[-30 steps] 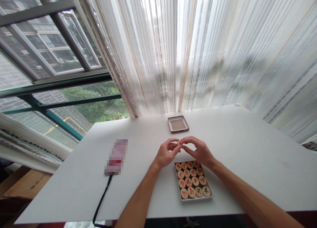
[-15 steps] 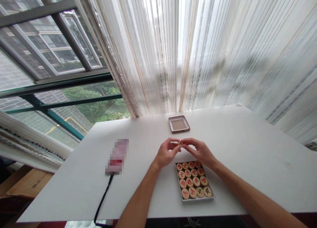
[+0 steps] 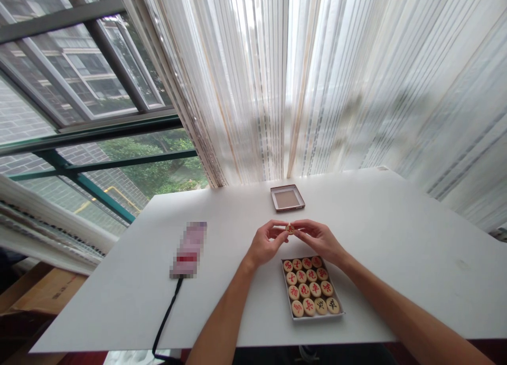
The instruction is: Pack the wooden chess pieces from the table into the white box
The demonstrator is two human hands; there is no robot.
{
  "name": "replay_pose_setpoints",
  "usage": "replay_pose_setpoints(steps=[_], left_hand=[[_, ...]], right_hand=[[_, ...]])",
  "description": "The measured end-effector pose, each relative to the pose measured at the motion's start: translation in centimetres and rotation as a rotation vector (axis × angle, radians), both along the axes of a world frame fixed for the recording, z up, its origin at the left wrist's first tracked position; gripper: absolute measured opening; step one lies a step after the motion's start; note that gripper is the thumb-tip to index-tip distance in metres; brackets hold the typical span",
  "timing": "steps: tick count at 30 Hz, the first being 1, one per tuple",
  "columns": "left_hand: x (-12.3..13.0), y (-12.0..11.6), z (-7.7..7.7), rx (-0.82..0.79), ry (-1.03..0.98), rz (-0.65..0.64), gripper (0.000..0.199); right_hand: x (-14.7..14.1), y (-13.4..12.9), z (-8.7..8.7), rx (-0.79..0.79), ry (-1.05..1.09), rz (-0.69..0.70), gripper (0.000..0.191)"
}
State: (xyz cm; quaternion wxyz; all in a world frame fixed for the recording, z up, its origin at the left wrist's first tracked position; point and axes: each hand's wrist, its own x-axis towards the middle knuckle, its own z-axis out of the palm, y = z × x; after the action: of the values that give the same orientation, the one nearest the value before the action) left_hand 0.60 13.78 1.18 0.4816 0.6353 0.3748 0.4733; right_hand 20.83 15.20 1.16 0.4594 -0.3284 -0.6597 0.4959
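Observation:
Between my two hands is a round Chinese chess piece (image 3: pixel 290 228) with a red character facing me. My left hand (image 3: pixel 266 243) pinches its left edge, and my right hand (image 3: pixel 318 240) pinches its right edge. Both hands hold it just above the table, beyond a shallow box (image 3: pixel 317 318) full of chess pieces. Rows of pale discs fill the box, most with red characters. In the nearest row, two pieces (image 3: pixel 327 305) at the right carry black characters. My right wrist is close to the box's far right corner.
Farther back on the white table (image 3: pixel 376 280) lies a shallow box lid (image 3: pixel 288 198), inside up. At the left is a blurred pinkish object (image 3: pixel 189 250) with a black strap (image 3: pixel 166 323). Sheer curtains (image 3: pixel 277 90) hang along the far edge, beside an open window (image 3: pixel 99 69).
The hands keep the same pinch on the chess piece. The whole view has shifted very slightly; nothing else visibly differs.

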Motion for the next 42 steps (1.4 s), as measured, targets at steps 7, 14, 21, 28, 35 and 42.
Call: replay_pose_setpoints(steps=[7,14,21,28,35,42], left_hand=[[0.2,0.3,-0.7,0.085,0.142,0.095,0.036],[-0.7,0.9,-1.1,0.192,0.289,0.258,0.021],[-1.3,1.0,-1.4,0.322,0.439,0.273,0.018],[-1.4,0.9,-1.6,0.393,0.532,0.175,0.018],[-1.5,1.3,-2.0,0.399,0.56,0.155,0.012],[-1.7,1.5,-2.2,0.395,0.569,0.162,0.014]], right_hand=[[0.2,0.4,-0.2,-0.057,0.038,0.037,0.036],[0.9,1.6,-1.2,-0.103,0.053,-0.037,0.035],[1.2,2.4,-2.5,-0.145,0.023,-0.014,0.039],[1.2,2.3,-2.5,-0.158,0.02,-0.002,0.038],[1.1,2.4,-2.2,-0.183,0.025,-0.01,0.04],[3.3,-0.5,0.9,-0.198,0.044,-0.074,0.038]])
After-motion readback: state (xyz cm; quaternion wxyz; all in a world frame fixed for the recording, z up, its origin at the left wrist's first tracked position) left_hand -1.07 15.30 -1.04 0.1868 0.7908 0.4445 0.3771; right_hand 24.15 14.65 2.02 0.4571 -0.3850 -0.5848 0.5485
